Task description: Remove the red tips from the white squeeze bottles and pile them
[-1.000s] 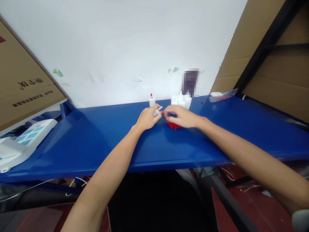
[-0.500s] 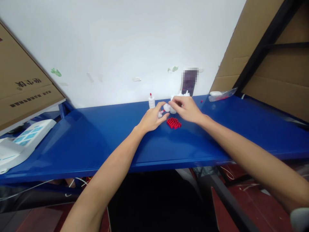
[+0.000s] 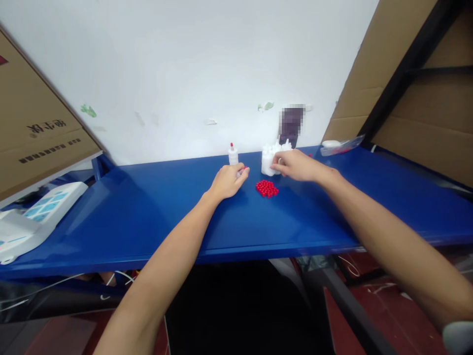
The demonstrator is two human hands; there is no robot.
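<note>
My left hand (image 3: 227, 181) is closed around a small white squeeze bottle (image 3: 241, 172); its red-tipped nozzle points right past my fingers, and the palm hides its body. Just behind that hand stands another white squeeze bottle (image 3: 233, 155) with a red tip. My right hand (image 3: 293, 165) has its thumb and fingers curled against the right side of a tight group of white bottles (image 3: 269, 160) with pointed nozzles. What those fingertips hold, if anything, is hidden. Between and in front of my hands lies a pile of small red caps (image 3: 266, 188).
The blue table (image 3: 148, 212) runs along a white wall (image 3: 166, 74). At far left are a white device (image 3: 55, 202) with blue panels and a cardboard box (image 3: 44, 123). A clear plastic bag (image 3: 342, 146) lies back right, and a dark, partly blurred item (image 3: 290, 125) stands behind the bottles.
My right hand has shifted a little right, uncovering more of the bottle group. My left hand has closed and drawn slightly left with the red-tipped bottle. The red pile looks the same.
</note>
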